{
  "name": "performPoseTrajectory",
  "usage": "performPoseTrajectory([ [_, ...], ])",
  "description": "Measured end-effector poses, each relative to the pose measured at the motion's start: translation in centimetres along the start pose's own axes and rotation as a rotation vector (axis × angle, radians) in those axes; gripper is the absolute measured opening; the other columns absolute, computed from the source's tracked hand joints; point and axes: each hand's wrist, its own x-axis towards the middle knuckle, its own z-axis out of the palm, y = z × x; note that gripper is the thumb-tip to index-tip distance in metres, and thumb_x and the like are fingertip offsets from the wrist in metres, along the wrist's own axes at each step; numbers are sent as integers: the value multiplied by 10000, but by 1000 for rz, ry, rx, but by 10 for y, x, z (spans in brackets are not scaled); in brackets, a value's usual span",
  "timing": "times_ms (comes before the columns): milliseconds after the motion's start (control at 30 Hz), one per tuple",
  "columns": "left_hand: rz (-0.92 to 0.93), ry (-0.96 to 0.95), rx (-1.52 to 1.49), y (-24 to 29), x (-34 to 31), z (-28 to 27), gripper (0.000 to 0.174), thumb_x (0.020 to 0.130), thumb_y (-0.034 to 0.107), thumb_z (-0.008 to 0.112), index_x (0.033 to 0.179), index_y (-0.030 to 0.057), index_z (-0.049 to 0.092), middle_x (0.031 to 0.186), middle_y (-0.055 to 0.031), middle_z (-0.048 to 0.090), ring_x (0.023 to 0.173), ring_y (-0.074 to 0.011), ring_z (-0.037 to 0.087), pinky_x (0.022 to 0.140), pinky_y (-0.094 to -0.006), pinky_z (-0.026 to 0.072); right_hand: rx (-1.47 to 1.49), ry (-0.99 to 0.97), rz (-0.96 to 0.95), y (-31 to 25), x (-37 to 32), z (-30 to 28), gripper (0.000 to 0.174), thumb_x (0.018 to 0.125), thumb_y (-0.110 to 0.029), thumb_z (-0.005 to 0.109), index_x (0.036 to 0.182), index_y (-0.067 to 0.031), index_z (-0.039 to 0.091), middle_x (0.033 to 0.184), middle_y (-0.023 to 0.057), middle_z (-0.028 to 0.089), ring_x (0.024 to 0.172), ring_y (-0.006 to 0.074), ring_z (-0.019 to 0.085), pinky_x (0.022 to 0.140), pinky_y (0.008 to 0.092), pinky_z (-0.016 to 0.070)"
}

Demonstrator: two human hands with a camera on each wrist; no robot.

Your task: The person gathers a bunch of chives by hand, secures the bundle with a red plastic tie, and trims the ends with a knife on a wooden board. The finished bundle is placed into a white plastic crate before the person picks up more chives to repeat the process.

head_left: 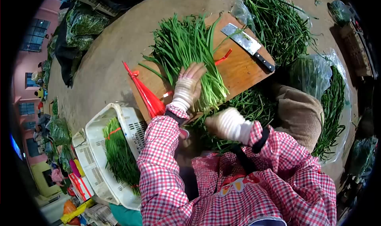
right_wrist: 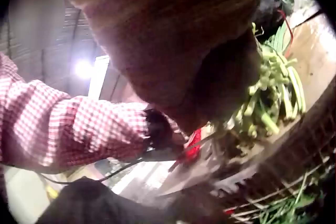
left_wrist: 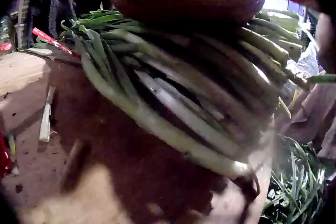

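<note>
I see my two hands, both with white wraps at the wrist and red-and-white checked sleeves. My left hand (head_left: 190, 82) is open, palm down, with its fingers pointing up and away from the body. It rests on one big bunch of long green leafy stalks with pale ends (head_left: 190, 51). My left arm comes up from the bottom to get there. My right hand (head_left: 218, 125) is blurry, and I cannot tell if it is open or closed. It is low, near the pale ends, and that arm points to the left.

The bunch lies on one brown wooden board (head_left: 238, 76). On the board, right of the bunch, is one wide metal chopping knife with a black handle (head_left: 241, 38). One short red strip (head_left: 223, 57) is between the knife and the bunch. One long shiny red bundle of plastic strips (head_left: 147, 93) lies at the left side.

Farther left is one white plastic crate with holes (head_left: 130, 123). One green bundle (head_left: 119, 154) is in it, with two red ties.

I count three green piles on the right: one at the top (head_left: 274, 23), one below the board (head_left: 254, 106), one in clear plastic (head_left: 336, 107). One brown cloth (head_left: 299, 113) is between the last two.
</note>
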Motion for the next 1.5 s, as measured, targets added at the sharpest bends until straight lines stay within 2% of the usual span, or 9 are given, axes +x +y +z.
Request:
performPoseTrajectory([
  [100,-1,44,14,-3,-2,6,553,804,-12,484,1327,161,534,1397,-78,506,1316,-327,450,1105,-525,287,249,-437,-167,0,-33,4,310,852,-375,633,1089,-180,675,866,107,693,824,331,664,726,427,528],
  [300,8,80,-44,0,-1,0,538,810,-4,467,1315,160,551,1385,-83,521,1308,-327,463,1096,-509,308,891,581,385,124,-13,-4,291,887,-114,610,1149,10,632,940,167,693,789,205,663,703,306,523],
  [433,-40,57,-74,5,1,-7,553,795,-44,475,1303,157,563,1376,-87,529,1316,-338,453,1106,-501,310,1359,590,424,159,32,-30,450,901,-23,570,1345,-25,494,959,89,645,782,133,605,688,261,507],
  [700,-112,11,-196,12,8,-21,431,885,122,455,1300,133,570,1378,-98,529,1316,-324,456,1131,-491,272,1200,309,80,211,70,-23,309,891,50,605,1189,-29,605,1021,9,657,945,119,592,871,274,487],
  [833,-180,-25,-310,9,6,-21,623,1002,536,249,1300,103,585,1386,-130,523,1357,-341,408,1142,-485,229,843,299,6,219,68,-35,198,872,14,655,1068,-7,637,896,33,676,860,106,602,807,278,496],
  [933,-173,-37,-320,7,5,-23,596,1011,508,254,1302,104,581,1391,-123,520,1357,-339,408,1142,-482,231,833,194,-52,224,64,-40,174,857,1,676,1029,-7,656,855,44,684,812,116,613,770,288,502],
  [1067,-148,21,-202,9,6,-15,609,697,-84,573,1246,177,606,1365,-44,547,1284,-302,493,1114,-490,324,637,-68,-103,216,58,-49,176,850,-137,702,1006,-58,678,816,128,672,754,231,642,718,344,496],
  [1267,-138,-20,-164,10,8,-13,517,721,-6,562,1225,106,580,1389,-91,507,1320,-332,443,1125,-523,295,604,-94,-233,167,76,-89,180,845,-153,685,993,-55,656,801,166,656,718,336,632,655,382,493],
  [1500,-250,108,-123,26,4,-17,510,741,15,559,1244,87,590,1388,-114,506,1306,-325,452,1118,-548,264,586,-215,-38,136,94,-105,215,852,-146,672,1039,-39,673,732,67,653,660,131,586,629,308,483],
])
